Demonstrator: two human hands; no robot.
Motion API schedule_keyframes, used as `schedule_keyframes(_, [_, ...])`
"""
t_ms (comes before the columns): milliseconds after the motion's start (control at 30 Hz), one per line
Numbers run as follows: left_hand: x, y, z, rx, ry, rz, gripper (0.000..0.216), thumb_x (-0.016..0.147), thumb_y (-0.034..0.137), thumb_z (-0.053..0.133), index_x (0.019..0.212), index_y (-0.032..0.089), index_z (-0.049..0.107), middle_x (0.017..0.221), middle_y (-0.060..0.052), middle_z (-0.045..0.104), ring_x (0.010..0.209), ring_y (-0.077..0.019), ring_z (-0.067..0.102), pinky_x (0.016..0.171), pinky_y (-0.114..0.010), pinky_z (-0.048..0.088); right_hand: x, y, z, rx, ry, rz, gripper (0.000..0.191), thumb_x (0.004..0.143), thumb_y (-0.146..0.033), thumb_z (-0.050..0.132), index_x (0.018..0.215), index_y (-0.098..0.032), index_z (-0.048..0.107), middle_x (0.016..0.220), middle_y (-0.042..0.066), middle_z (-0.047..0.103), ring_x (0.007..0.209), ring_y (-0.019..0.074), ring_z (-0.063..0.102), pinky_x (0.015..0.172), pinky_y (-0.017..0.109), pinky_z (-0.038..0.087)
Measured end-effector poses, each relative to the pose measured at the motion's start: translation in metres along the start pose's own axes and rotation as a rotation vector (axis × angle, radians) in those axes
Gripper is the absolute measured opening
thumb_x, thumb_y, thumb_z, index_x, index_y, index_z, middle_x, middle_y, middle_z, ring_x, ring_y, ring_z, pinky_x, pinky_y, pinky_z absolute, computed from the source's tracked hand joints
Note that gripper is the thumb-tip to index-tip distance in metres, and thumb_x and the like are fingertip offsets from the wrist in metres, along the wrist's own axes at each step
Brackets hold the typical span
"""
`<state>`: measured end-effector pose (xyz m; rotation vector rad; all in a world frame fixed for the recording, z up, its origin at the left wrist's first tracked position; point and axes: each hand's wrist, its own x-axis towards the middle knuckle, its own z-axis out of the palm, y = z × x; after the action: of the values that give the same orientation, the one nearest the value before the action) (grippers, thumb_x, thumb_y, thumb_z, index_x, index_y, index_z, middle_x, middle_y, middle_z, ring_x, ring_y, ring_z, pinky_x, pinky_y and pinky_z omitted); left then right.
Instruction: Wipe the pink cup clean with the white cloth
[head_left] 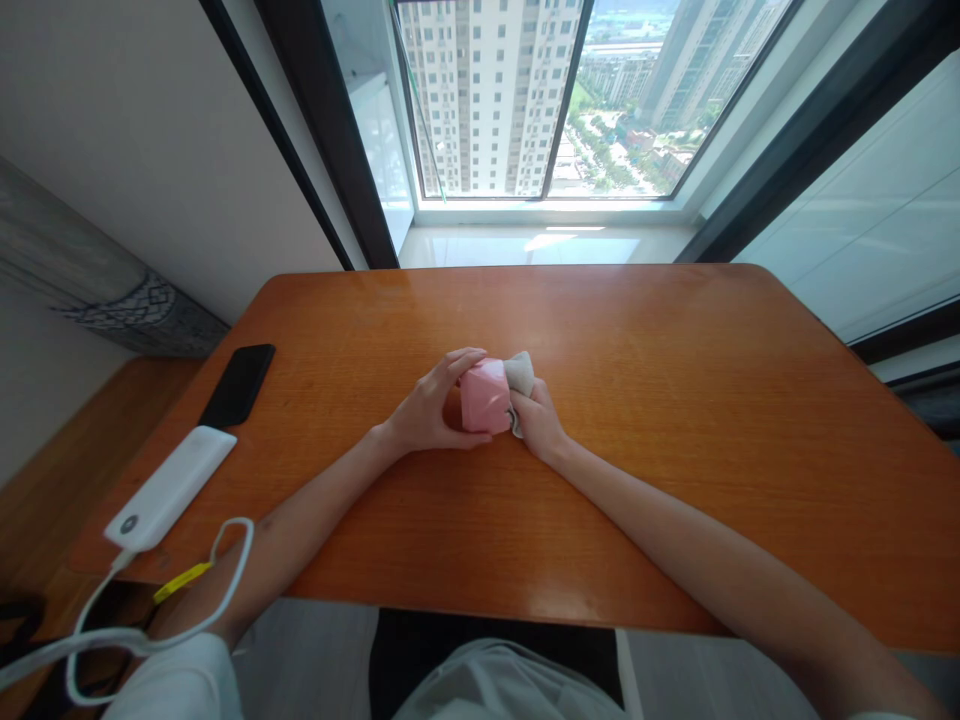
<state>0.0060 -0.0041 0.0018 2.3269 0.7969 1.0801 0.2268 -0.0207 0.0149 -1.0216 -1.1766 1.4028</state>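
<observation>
A pink faceted object (484, 396) stands on the orange wooden table (675, 400) near its middle. My left hand (431, 410) is wrapped round its left side, fingers curled over the top. My right hand (536, 418) sits at its right side, closed on a small grey-white cloth (520, 372) that is pressed against the pink object. Both forearms rest on the table.
A black phone (238, 384) lies near the table's left edge. A white power bank (171, 486) with a white cable (150, 630) sits at the front left corner. Beyond the table's far edge is a window sill and large windows.
</observation>
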Motion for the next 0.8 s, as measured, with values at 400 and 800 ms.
schedule_keyframes(400, [-0.006, -0.015, 0.004, 0.042, -0.068, 0.06, 0.149, 0.068, 0.076, 0.101, 0.182, 0.04, 0.012, 0.185, -0.022, 0.031, 0.169, -0.0493, 0.04, 0.132, -0.07, 0.044, 0.001, 0.009, -0.002, 0.035, 0.006, 0.031, 0.015, 0.07, -0.035, 0.071, 0.072, -0.021, 0.066, 0.07, -0.002, 0.057, 0.066, 0.0139, 0.044, 0.062, 0.028, 0.041])
schedule_keyframes(800, [-0.001, 0.001, 0.001, 0.137, 0.052, 0.161, 0.11, 0.077, 0.059, 0.1, 0.168, 0.033, 0.044, 0.167, -0.02, 0.054, 0.151, -0.0408, 0.062, 0.122, -0.058, 0.058, 0.001, 0.007, -0.002, 0.017, 0.003, -0.02, 0.017, 0.073, -0.037, 0.07, 0.077, -0.02, 0.07, 0.076, -0.001, 0.061, 0.072, 0.0152, 0.048, 0.068, 0.029, 0.044])
